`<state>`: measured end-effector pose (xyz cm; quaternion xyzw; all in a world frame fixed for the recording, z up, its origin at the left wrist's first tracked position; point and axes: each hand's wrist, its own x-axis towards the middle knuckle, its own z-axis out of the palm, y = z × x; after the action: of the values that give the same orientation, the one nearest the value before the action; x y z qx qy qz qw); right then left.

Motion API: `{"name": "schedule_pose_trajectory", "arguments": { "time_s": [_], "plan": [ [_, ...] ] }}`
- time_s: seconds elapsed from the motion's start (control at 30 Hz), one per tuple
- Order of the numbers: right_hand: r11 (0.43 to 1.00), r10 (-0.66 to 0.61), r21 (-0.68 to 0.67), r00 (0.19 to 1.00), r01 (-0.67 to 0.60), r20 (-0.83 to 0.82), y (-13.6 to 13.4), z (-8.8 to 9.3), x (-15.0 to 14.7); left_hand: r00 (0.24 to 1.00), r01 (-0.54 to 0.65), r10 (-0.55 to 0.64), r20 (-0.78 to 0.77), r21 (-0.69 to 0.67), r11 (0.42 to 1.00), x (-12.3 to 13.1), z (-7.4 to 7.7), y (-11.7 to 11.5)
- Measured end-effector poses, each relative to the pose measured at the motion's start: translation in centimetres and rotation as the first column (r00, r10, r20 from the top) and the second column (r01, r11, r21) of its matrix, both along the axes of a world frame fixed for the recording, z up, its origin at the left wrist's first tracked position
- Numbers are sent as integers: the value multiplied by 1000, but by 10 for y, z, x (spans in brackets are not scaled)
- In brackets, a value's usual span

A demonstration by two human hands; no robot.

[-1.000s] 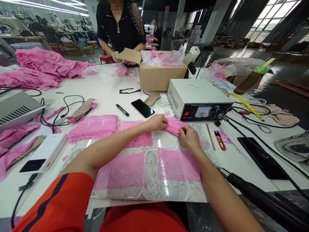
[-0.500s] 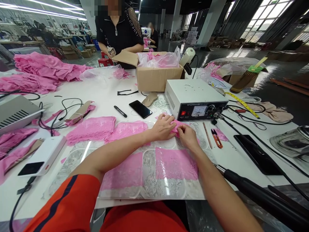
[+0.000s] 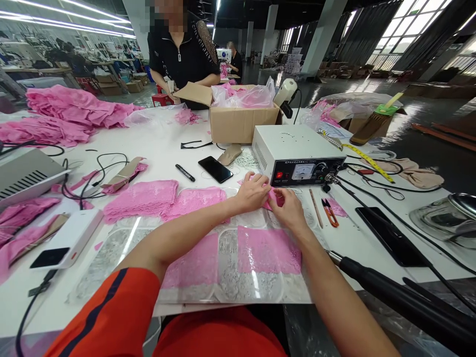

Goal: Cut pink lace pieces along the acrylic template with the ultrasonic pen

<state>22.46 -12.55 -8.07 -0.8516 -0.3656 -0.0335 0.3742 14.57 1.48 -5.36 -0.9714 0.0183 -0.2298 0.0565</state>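
Observation:
My left hand point(image 3: 254, 192) rests on a small pink fabric piece point(image 3: 268, 200) just in front of the grey control box point(image 3: 297, 153), its fingers bent and pressed down on the cloth. Close beside it, my right hand point(image 3: 286, 206) pinches the edge of the same cloth between thumb and finger. Much of this cloth is hidden under the hands. Nearer to me, a flat pink lace piece point(image 3: 268, 249) lies on the clear template board point(image 3: 256, 292), with another lace piece point(image 3: 193, 263) to its left. Stacked pink lace point(image 3: 143, 198) sits at the left.
A phone point(image 3: 215, 169) and black marker point(image 3: 185, 172) lie behind my left forearm. Right of my hands are orange-handled snips point(image 3: 329, 213), a dark tablet point(image 3: 390, 235) and a black-handled tool point(image 3: 390, 292). An open carton point(image 3: 243, 124) stands behind; a person point(image 3: 182, 54) stands across the table.
The view has shifted slightly. My right hand has moved a little left, closer to my left hand, with its fingers still at the cloth.

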Motion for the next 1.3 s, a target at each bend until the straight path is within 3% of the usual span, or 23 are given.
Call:
{"name": "schedule_pose_trajectory", "arguments": {
  "time_s": [0.13,0.27,0.47,0.57,0.67,0.8,0.93,1.17,1.3],
  "plan": [
    [996,-57,-63,995,62,85,-8,6,-4,1000,-18,18,12,-20,1000,-3,7,5],
    [994,-60,-82,987,73,151,-19,16,-6,1000,-26,26,7,-50,998,-23,11,15],
    [987,147,-104,960,-125,237,-63,18,-27,996,88,-90,-14,-85,992,-84,17,6],
    [957,281,-145,923,-250,264,-93,7,-44,979,192,-198,-51,-103,976,-116,11,-13],
    [941,334,-166,896,-296,292,-116,-1,-58,957,264,-276,-89,-128,956,-135,0,-34],
    [947,313,-190,875,-259,368,-127,-4,-70,935,310,-331,-128,-162,937,-145,-13,-53],
    [965,242,-197,868,-170,434,-135,-9,-75,923,335,-358,-141,-167,928,-149,-18,-56],
    [988,32,-146,865,49,501,-165,-16,-85,903,386,-408,-138,-161,908,-152,-15,-50],
    [993,38,-118,849,29,527,-165,-9,-90,887,415,-438,-147,-162,895,-154,-11,-48]
  ]
}}
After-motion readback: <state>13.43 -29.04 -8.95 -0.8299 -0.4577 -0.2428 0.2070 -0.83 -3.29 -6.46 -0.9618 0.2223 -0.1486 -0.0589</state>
